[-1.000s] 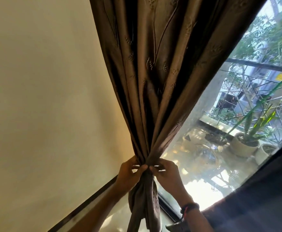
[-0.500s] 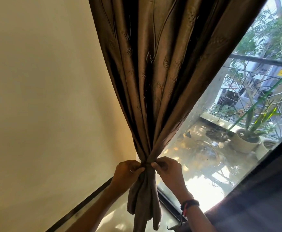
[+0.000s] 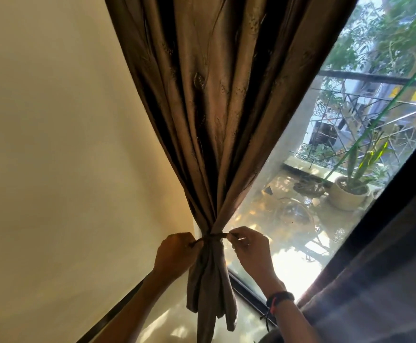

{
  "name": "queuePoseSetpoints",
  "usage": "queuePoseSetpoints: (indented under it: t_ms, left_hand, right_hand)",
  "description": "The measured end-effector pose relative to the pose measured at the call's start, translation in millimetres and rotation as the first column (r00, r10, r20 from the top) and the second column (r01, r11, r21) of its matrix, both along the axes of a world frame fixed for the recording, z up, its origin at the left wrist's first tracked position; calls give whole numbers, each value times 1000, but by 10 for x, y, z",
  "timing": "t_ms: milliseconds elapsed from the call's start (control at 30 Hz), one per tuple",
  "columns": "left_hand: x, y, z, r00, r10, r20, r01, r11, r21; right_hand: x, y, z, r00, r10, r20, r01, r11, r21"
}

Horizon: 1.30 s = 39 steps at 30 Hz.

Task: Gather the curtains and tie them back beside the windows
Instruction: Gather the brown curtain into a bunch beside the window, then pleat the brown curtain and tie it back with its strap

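Observation:
A brown patterned curtain hangs from the top and is bunched into a narrow waist beside the window. A thin dark tie runs round that waist. My left hand pinches the tie's left end against the bunch. On the other side my right hand pinches the right end, held slightly away from the fabric. The curtain's loose tail hangs below the tie.
A plain cream wall fills the left. A dark skirting strip runs along its foot above a glossy floor. Outside the glass stand a potted plant and metal railings. A second dark curtain hangs at the right.
Both hands have moved apart from the middle of the bunch, drawing the tie's ends out to either side. The tie now shows round the curtain's waist. The view has shifted slightly.

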State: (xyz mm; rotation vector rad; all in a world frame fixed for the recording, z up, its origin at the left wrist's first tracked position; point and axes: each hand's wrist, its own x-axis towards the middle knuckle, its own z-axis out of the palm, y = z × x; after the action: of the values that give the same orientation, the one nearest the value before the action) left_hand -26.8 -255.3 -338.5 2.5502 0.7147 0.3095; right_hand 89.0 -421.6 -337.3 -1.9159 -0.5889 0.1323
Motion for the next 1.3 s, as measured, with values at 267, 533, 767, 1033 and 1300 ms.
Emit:
queuePoseSetpoints:
  t_ms: [267,533,767,1033,1300]
  left_hand:
    - [152,-565,55,969,-117,217,100,991,90]
    - [554,-1318,126,897,-306,319,381,900,-210]
    - [691,-1963,151,800,-358,482,557,742,-373]
    - [944,-2253,287,794,-226,564,505,762,-405]
    - [1096,-2384,624,769,-255,586,557,717,-419]
  right_hand:
    - [-94,-580,60,978,-206,31,201,973,110]
    - [-420,-1359,266,919,-384,92,382,923,39]
    - [-902,-2004,313,867,-498,26,498,867,3]
    - [-944,-2104,463,788,-613,49,614,789,11]
    - [-457,-2010,674,764,-622,168,628,778,27]
